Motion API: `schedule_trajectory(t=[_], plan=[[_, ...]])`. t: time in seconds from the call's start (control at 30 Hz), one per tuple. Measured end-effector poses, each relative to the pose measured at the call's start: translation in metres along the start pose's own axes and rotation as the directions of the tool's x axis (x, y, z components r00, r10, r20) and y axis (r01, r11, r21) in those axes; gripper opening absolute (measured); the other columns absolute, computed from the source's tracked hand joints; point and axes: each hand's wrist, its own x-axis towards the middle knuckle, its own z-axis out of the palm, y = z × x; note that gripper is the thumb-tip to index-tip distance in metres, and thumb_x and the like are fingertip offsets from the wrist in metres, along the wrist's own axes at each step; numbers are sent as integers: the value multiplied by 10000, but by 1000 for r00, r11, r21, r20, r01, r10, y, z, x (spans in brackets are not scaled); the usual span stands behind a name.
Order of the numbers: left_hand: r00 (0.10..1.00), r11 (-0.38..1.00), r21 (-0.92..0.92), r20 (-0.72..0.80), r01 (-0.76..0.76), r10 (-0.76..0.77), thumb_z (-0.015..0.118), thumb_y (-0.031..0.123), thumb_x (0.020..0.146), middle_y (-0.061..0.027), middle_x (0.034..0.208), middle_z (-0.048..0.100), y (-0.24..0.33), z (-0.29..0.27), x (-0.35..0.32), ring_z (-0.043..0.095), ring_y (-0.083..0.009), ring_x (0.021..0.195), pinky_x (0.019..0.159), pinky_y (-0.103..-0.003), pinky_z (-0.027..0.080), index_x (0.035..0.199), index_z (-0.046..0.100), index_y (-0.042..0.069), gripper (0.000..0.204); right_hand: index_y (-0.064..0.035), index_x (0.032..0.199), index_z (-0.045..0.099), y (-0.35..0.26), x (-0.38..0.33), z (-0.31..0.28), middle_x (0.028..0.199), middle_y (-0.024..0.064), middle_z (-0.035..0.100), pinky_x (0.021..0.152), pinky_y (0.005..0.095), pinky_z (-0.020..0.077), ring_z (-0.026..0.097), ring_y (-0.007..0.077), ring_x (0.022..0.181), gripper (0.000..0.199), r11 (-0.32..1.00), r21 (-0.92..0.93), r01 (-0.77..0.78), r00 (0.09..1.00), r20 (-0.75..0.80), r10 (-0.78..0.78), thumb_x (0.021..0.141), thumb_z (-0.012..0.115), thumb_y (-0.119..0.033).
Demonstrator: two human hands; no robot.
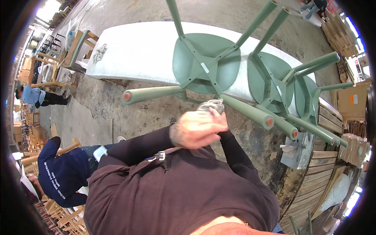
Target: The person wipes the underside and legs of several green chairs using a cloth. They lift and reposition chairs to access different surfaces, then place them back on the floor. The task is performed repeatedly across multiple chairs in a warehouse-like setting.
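Observation:
My hands meet in front of my chest, beside the near edge of a white-covered table (pixel 137 51). A crumpled grey cloth (pixel 212 105) pokes up from the fingers of my right hand (pixel 222 119), which is closed on it and partly hidden. My left hand (pixel 196 130) crosses in front of it; it is smeared by motion, so its fingers are unclear. Just beyond, a green chair (pixel 206 62) lies upturned on the table, legs pointing up and outward. A second green chair (pixel 270 80) and a third (pixel 305 94) follow to the right, also upturned.
At left, a person in a dark blue shirt (pixel 64 172) bends near wooden chair frames; another person (pixel 43 96) stands farther back. Wooden slat pallets (pixel 313 176) and cardboard boxes (pixel 352 100) line the right. A second cloth (pixel 100 53) lies on the table's left end.

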Motion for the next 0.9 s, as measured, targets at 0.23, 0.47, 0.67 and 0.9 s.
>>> schedule_trajectory(t=[0.23, 0.47, 0.67, 0.9], plan=[[295, 333, -561, -160, 758, -942, 598, 203, 1020, -73, 948, 751, -32, -70, -197, 716, -152, 874, 748, -306, 555, 1045, 672, 44, 177, -6, 1368, 580, -77, -53, 179, 1247, 121, 687, 1007, 387, 505, 667, 228, 1112, 535, 743, -280, 608, 696, 638, -330, 904, 754, -208], [419, 836, -359, -741, 414, -526, 461, 362, 1044, -165, 1497, 450, -18, -126, -141, 414, -274, 1411, 1182, -452, 277, 1478, 364, 1, 572, -89, 1105, 671, -12, 14, 275, 937, 131, 679, 737, 434, 539, 676, 337, 881, 570, 150, -397, 905, 369, 560, -742, 679, 855, -421], [879, 805, 450, -443, 388, -176, 436, 511, 1023, -231, 1590, 368, -27, -133, -68, 260, -396, 1529, 1227, -584, 131, 1500, 381, -12, 710, -160, 988, 703, 35, 109, 157, 935, 53, 671, 855, 450, 517, 679, 280, 936, 307, -36, -680, 732, 556, 628, -545, 719, 742, -301], [848, 649, 572, -474, 502, -239, 395, 564, 1013, -223, 1622, 328, -34, -155, -81, 225, -408, 1541, 1214, -618, 91, 1532, 378, 2, 765, -146, 898, 716, -68, 28, 276, 940, 145, 664, 839, 418, 509, 679, 297, 964, 263, 12, -749, 663, 748, 661, -68, 720, 709, -340]])
